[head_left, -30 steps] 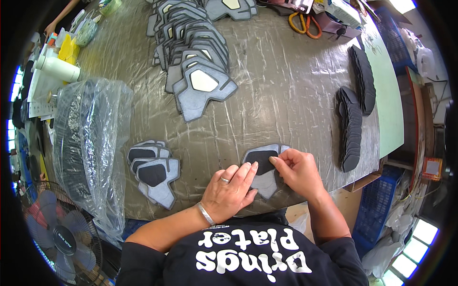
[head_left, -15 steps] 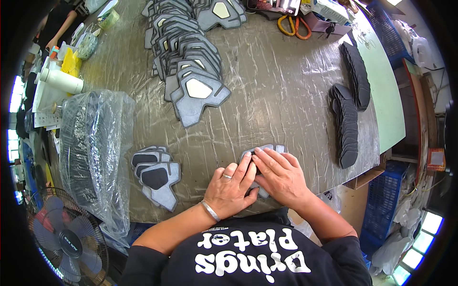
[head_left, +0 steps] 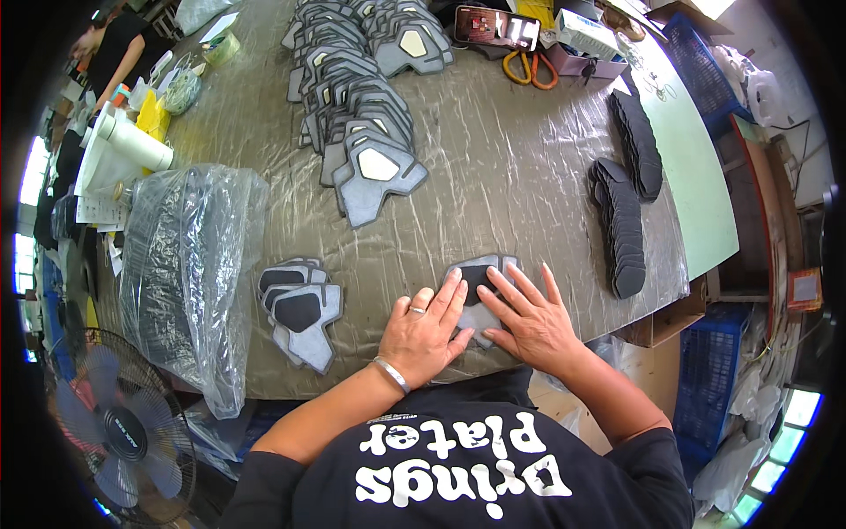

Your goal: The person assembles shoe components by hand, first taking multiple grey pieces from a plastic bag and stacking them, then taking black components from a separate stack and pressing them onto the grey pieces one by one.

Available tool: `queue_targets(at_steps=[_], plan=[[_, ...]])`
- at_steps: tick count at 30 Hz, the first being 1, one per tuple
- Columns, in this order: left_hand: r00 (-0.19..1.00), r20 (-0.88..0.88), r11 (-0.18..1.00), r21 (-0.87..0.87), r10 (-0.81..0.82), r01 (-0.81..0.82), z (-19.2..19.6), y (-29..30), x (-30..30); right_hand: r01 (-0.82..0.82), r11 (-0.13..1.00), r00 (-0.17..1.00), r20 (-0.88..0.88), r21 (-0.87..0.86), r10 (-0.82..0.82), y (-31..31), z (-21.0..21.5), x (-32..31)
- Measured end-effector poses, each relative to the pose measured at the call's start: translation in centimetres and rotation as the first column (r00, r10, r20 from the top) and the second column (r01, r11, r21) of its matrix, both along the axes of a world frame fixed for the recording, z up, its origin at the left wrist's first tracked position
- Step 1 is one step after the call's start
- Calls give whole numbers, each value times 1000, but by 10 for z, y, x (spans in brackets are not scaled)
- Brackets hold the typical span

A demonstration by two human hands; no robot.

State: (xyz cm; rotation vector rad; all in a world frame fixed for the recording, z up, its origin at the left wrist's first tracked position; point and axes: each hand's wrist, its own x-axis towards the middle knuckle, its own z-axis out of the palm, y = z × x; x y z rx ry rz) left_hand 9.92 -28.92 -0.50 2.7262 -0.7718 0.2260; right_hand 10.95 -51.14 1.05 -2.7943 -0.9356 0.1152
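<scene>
A grey shaped pad [head_left: 478, 320] with a dark edge lies flat at the table's near side, a black patch [head_left: 473, 280] on its upper part. My left hand [head_left: 425, 333], with a ring and a bracelet, rests at the pad's left edge, fingers stretched out and fingertips on the patch. Across the right side, my right hand [head_left: 538, 324] lies with its fingers spread, covering part of the pad. To the left sits a small overlapping pile of like pads [head_left: 308, 324] with black patches.
Rows of grey pads with pale inserts [head_left: 379, 165] stretch to the far side. At right lie two rows of black pieces [head_left: 617, 234]. A plastic-wrapped bundle [head_left: 189, 273], a white bottle [head_left: 132, 141] and a fan [head_left: 123, 432] stand left. Scissors [head_left: 529, 69] and a phone [head_left: 496, 28] lie far off.
My hands have moved apart, the right one shifting right with its fingers spreading. More of the pad and its black patch now shows. The whole view has shifted slightly.
</scene>
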Motion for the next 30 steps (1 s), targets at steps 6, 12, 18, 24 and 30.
queue_targets(at_steps=[6, 12, 18, 24, 30], plan=[[1000, -6, 999, 49, 16, -16, 2, 0, -3, 22, 1000, 999, 26, 17, -22, 4, 0, -5], [998, -48, 998, 29, -52, 53, 7, 9, -1, -13, 1000, 997, 73, 25, 11, 2, 5, 2], [997, -22, 996, 28, -79, 79, 7, 7, -1, -63, 998, 996, 66, 1, 62, 0, 4, 0], [995, -22, 995, -23, -93, 93, 5, 13, -2, -54, 999, 993, 102, -1, 54, 7, 10, 6], [997, 30, 997, 20, -73, 73, 5, 13, -5, -19, 1000, 996, 89, -7, 20, 11, 11, 0]])
